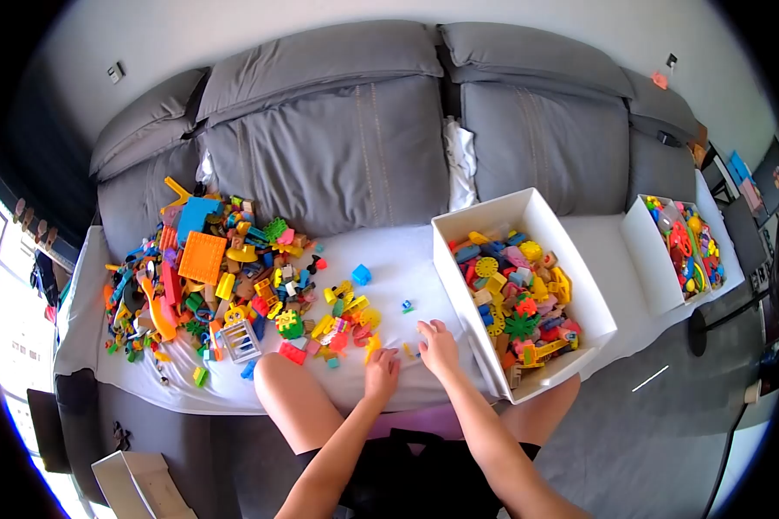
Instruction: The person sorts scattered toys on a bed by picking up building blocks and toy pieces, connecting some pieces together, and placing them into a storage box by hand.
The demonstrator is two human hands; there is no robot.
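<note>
Left hand [383, 374] just beside yellow toy [372, 348] on white sheet [394, 251], right hand [439, 349] between toy pile [202, 258] and white toy box [573, 268], grip of either hand indeterminable from where I stand.

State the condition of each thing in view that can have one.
Left hand: fingers bent, grip unclear
Right hand: fingers bent, grip unclear
Large white rectangular box: open-topped, well filled
Smaller white rectangular box: open-topped, well filled
White fabric sheet: spread, creased
Multicoloured toy pile: loose, heaped
Blue toy block: lying loose
</note>
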